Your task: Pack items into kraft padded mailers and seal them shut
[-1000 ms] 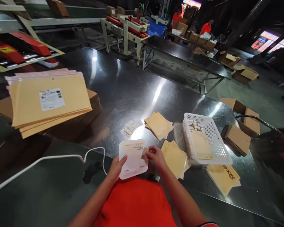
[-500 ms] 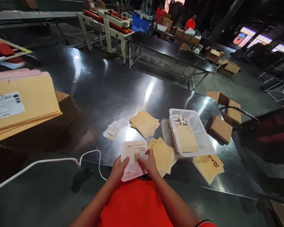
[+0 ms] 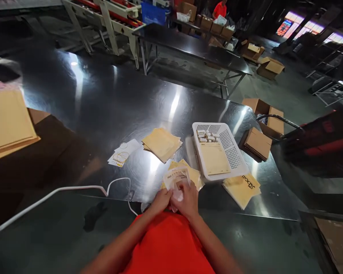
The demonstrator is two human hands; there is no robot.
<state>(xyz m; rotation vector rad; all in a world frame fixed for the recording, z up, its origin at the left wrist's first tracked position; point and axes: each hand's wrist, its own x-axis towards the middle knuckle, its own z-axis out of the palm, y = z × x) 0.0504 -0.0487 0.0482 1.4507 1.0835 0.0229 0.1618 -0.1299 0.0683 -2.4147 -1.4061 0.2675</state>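
Close to my body, at the table's front edge, both hands grip a whitish translucent pouch [image 3: 175,176] with small dark print. My left hand [image 3: 161,201] is closed on its lower left edge. My right hand [image 3: 189,201] wraps the right side, with the thumb across the front, and the pouch looks bent between them. A small tan patch shows near the right thumb, partly covered by fingers. Tan flat packets [image 3: 194,173] lie just behind the pouch. Another tan stack [image 3: 162,144] sits farther back.
A white perforated basket [image 3: 237,152] holds a tan packet and small metallic-looking items. Lettered packets [image 3: 242,190] lie before it, cartons [image 3: 257,142] beyond. White cards with yellowish bands [image 3: 121,156] lie left, near a white cable [image 3: 74,188]. Large envelopes [image 3: 8,118] are stacked at far left.
The pouch has turned from flat and broad to a narrower, bent shape. Both hands have come closer together around it and shifted right. The camera view has also shifted.
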